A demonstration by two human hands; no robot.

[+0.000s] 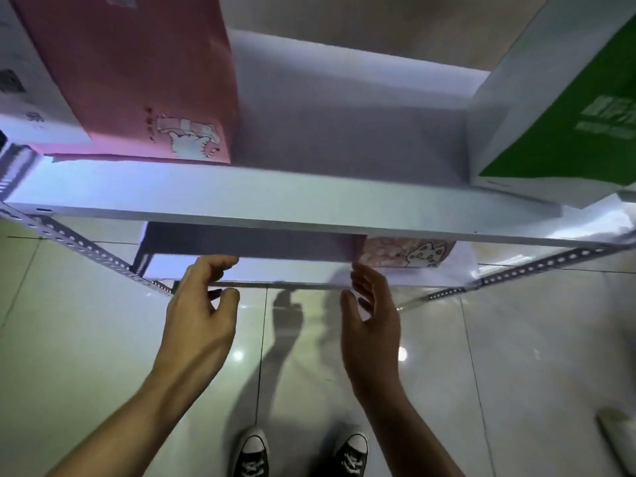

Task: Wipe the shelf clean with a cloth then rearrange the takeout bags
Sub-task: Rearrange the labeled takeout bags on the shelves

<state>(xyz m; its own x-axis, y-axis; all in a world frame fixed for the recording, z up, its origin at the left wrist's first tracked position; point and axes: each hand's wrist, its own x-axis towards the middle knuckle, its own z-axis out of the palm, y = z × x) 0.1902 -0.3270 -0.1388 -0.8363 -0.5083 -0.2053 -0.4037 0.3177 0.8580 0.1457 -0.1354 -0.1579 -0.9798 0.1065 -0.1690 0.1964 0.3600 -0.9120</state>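
A white upper shelf board point(275, 201) carries a pink takeout bag point(137, 80) with a cat drawing at the left and a white-and-green takeout bag point(557, 108) at the right, with bare board between them. On the lower shelf point(247, 270) stands a white bag point(241, 244) and, to its right, a pink cat-printed bag point(406, 253). My left hand point(203, 311) and my right hand point(371, 311) reach toward the lower shelf's front edge, fingers apart, either side of the white bag. Neither hand holds anything. No cloth is in view.
Perforated metal rails point(86, 249) frame the shelf on the left and on the right side point(537, 263). A clear plastic bag point(605, 222) lies at the right. Below are glossy floor tiles point(86, 339), my two sneakers point(251, 452), and a pale object point(616, 438) on the floor.
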